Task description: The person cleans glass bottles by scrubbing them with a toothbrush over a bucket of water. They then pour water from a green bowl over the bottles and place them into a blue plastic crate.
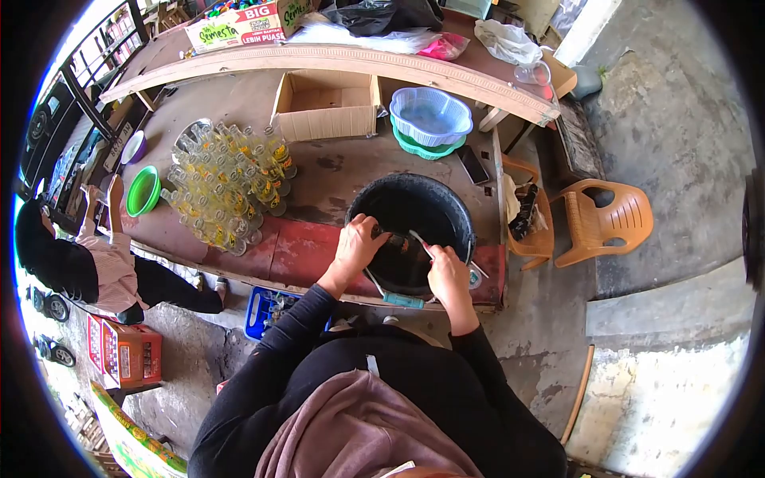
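In front of me stands a black bucket [458, 203] of dark liquid at the table's near edge. My left hand [356, 248] reaches over its left rim, fingers wrapped around a glass bottle [402, 241] with an orange mark; the dark bucket makes its outline hard to see. At the right rim, my right hand [449, 275] is closed on a thin white handle [420, 238]. The handle points toward the bottle, and whatever is at its far end is not clear. A large group of glass bottles [227, 183] with yellow labels stands to the left.
Beyond the bucket are a light-blue basin [430, 115] on a green one, a phone [473, 165] and an open cardboard box [327, 123]. A green bowl [143, 191] lies at the left, near another person [111, 271]. Orange chairs [603, 223] stand right; a blue crate [256, 315] is below the table.
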A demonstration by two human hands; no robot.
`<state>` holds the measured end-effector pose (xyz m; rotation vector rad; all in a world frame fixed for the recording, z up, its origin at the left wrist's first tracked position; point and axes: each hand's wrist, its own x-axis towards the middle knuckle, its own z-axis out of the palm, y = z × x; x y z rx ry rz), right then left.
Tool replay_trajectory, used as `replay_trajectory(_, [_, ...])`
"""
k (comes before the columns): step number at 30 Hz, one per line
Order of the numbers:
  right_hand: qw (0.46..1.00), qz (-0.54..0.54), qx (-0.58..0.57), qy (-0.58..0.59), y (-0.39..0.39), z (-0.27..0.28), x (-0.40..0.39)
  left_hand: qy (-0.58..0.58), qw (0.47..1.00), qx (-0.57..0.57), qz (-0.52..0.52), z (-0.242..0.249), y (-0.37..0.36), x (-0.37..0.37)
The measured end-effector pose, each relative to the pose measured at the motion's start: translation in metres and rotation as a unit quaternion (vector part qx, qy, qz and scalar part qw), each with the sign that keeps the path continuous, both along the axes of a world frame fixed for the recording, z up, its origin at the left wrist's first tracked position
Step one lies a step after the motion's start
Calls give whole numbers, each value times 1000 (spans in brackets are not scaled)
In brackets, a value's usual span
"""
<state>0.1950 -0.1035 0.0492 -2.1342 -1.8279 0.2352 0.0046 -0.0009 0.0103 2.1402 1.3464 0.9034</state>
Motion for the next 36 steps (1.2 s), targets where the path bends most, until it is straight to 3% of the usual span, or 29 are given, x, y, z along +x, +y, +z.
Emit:
replay_trajectory(3, [999, 3, -30, 20, -5, 11, -4, -6, 1000, 8, 12, 0, 0, 1])
replay_trajectory(7, [997, 34, 14, 73, -16, 25, -16, -40, 997, 57, 36, -3, 1, 4])
replay_trajectory(11, [999, -4, -28, -15, -6, -16, 3, -16, 999, 28, 33, -2, 1, 2])
replay_trajectory(15, [995, 45, 40, 80, -20, 28, -23, -46, 998, 50, -10, -4, 4, -4])
replay_trajectory(20, [1000, 13, -17, -8, -8, -13, 0, -58, 998, -3, -28, -5, 4, -8])
replay_trajectory(25, [994, 57, 27, 88, -22, 35, -25, -23, 1000, -1, -11, 2, 2, -3])
replay_trajectory(33, [1000, 4, -28, -10, -2, 0, -2, 1, 1000, 10, 15, 0, -1, 1])
replay_trajectory(35, [994, 51, 56, 83, -13, 18, -17, -4, 1000, 17, 23, 0, -1, 1])
replay_trajectory(36, [993, 56, 40, 93, -16, 28, -25, -12, 999, 26, 30, -1, -1, 2])
